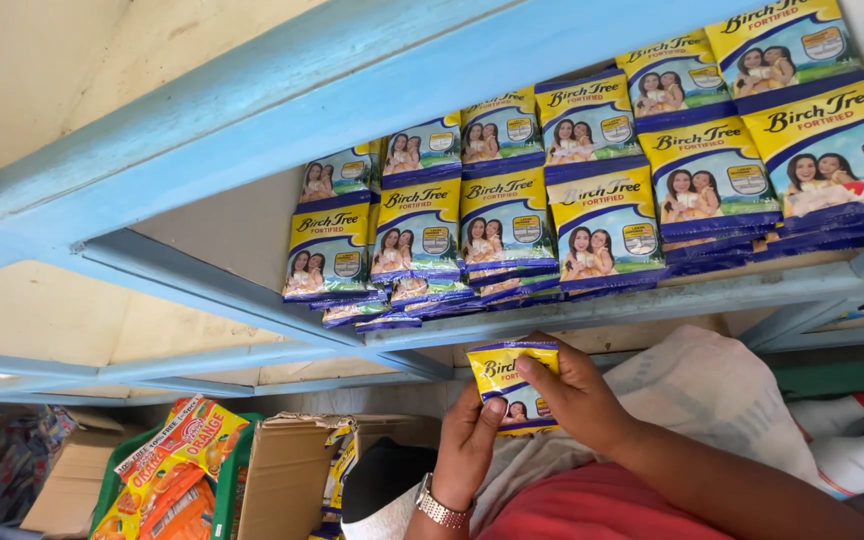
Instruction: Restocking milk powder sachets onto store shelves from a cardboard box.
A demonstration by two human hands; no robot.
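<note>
Yellow-and-blue foil sachet [508,385] pinched between the left hand [467,445] and right hand [574,395], fingers closed on it, below a stocked blue wooden shelf [592,310].

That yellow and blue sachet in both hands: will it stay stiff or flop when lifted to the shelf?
The sachet looks like thin film, creased under the right hand, so probably floppy and light. Its glossy face may slip; the left hand supports it from below.

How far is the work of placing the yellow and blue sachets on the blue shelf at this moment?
Done: two rows of yellow and blue sachets already stand on the blue shelf, reaching most of its width. In hand: the left hand and the right hand hold one more sachet just below the shelf edge. Left: that sachet is not yet on the shelf; an open cardboard box sits below, contents unclear.
</note>
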